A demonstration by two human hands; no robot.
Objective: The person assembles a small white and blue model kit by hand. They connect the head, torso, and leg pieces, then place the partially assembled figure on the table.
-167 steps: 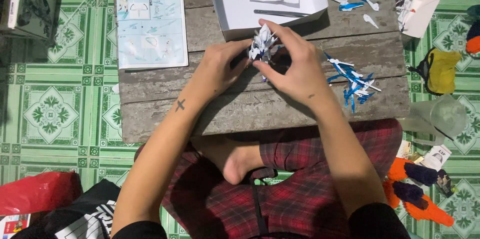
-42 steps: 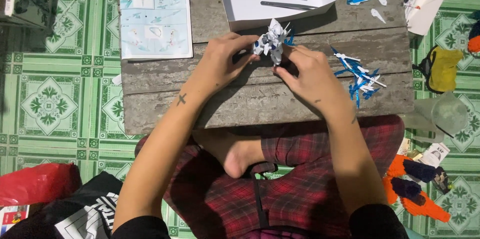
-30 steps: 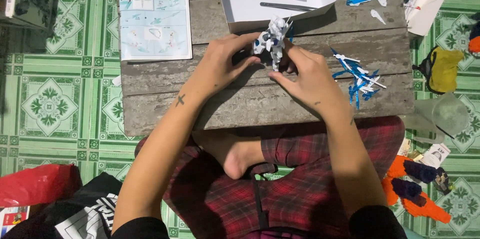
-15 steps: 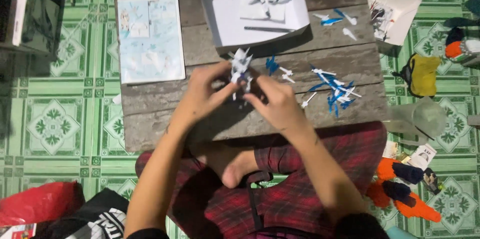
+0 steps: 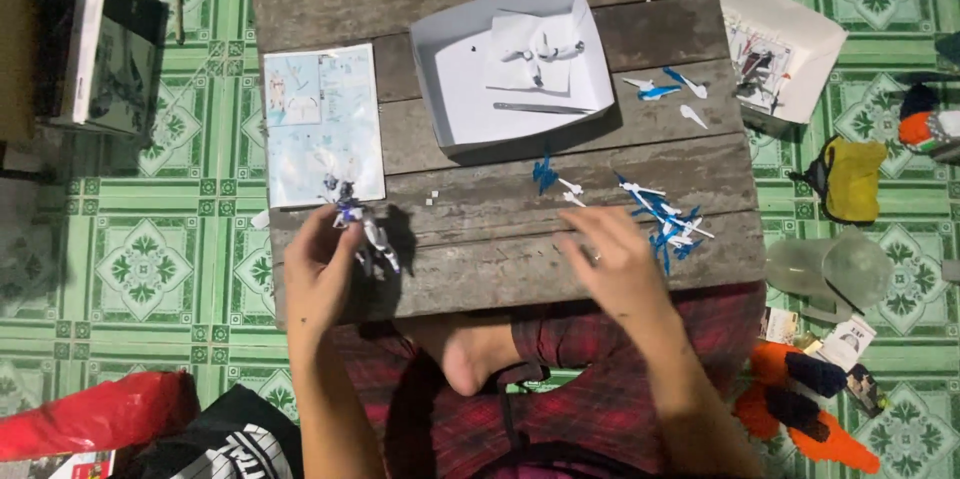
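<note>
Fingers (image 5: 335, 224) apparently gripping model figure (image 5: 362, 229), table-edge (image 5: 300, 314).

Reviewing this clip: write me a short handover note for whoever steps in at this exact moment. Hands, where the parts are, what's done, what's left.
Left hand: holds the partly built white and blue model figure over the left edge of the wooden table.
Right hand: empty, fingers spread, reaching toward the loose blue and white parts on the table's right side.
Instruction sheet lies flat at the table's left; the white box lid at the back holds a few more pieces and a thin tool.
Done: the figure's core is assembled.
Left: the loose parts are not yet attached.
</note>
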